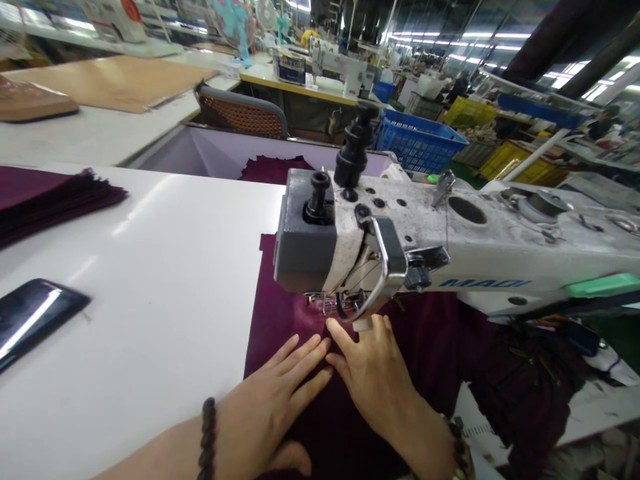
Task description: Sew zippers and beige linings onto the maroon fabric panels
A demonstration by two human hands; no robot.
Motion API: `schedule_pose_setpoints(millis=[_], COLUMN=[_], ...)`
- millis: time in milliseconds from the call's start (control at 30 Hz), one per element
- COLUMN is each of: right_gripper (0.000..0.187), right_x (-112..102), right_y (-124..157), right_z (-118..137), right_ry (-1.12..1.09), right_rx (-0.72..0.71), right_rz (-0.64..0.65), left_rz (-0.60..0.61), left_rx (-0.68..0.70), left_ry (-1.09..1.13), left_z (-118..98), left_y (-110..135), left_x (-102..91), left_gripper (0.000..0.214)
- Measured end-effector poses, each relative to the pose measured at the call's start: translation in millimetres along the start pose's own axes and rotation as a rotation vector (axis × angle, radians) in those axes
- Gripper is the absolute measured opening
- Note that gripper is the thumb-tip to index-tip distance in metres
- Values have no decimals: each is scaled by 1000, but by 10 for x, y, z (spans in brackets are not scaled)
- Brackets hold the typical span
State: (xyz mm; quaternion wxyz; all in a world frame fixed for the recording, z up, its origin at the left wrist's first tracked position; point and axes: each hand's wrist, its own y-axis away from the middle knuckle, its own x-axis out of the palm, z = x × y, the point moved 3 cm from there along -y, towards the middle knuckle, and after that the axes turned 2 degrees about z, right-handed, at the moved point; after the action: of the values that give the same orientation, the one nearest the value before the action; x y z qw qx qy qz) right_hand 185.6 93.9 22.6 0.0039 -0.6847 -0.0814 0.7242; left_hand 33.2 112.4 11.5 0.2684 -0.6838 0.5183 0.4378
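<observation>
A piece of dark maroon fabric (273, 327) lies on the white table and runs beneath the head of a sewing machine (310, 233). My left hand (277, 393) rests on the cloth with its fingers stretched out toward the needle area. Just to its right, my right hand (373, 370) presses on the same fabric, its fingers spread and its fingertips close to the presser foot. Part of the right fingers and the needle itself are hidden behind the machine's metal guard (390, 260).
A stack of maroon fabric (50, 197) and a black phone (37, 317) lie on the table (165, 333) at the left. More maroon cloth (530, 380) is bunched at the right. Behind the machine stand a chair (243, 110) and a blue crate (420, 140).
</observation>
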Motion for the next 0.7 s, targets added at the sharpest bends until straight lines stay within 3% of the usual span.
schedule_pose_setpoints(millis=[133,233,333,400,500,600,700], right_gripper=[33,30,29,29,28,29,27], right_x=[-37,-153,-268,-237,-30,185,242], right_y=[27,112,252,337,403,388,331], right_z=[-44,-162,-375,-527,-651,-650,-630], right_ry=[-49,-100,-43,25,94,133,104], right_rx=[-40,-194,-322,-350,-446,-558,-533], right_rz=[5,4,-150,-243,-333,-412,-414], left_rz=[-14,-81,-213,-290,-252,-233,-484], left_rx=[-1,-69,-190,-271,-322,-416,-689], left_ry=[-51,-137,-277,-393,-486,-451,-379], left_z=[-10,136,380,521,727,1126,1691], left_y=[42,225,539,727,760,456,77], left_x=[28,54,36,0,-85,-380,-958], left_gripper=[83,97,97,92,86,66,38])
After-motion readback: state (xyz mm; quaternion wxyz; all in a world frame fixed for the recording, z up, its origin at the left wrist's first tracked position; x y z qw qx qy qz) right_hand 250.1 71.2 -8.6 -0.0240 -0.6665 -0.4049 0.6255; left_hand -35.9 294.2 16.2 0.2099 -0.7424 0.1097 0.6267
